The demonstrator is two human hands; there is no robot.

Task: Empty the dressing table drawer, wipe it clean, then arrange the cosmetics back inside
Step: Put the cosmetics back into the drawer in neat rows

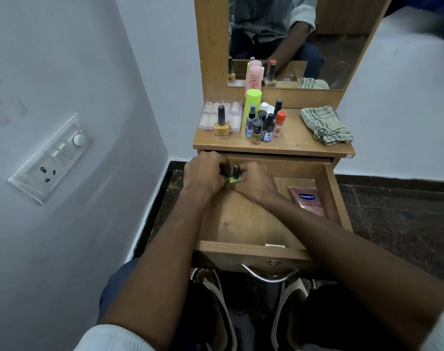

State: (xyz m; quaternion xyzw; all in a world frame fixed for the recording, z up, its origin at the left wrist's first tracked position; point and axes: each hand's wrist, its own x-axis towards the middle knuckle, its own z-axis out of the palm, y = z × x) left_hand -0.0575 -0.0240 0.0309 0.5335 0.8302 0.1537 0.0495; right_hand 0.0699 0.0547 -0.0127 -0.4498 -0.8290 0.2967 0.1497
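Right hand (253,181) pinching green nail polish bottle (234,176) in drawer (241,219) back-left corner; left hand (205,173) curled, contents unclear. Best set upright, tight against wall.

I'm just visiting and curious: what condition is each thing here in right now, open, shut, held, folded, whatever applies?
Drawer: pulled open.
Green nail polish bottle: upright, capped, held between both hands at the drawer's back left.
Vaseline tube: lying flat in the drawer.
Left hand: closed around something dark.
Right hand: gripping the green bottle.
Checked cloth: folded on the tabletop.
Yellow nail polish bottle: upright, capped.
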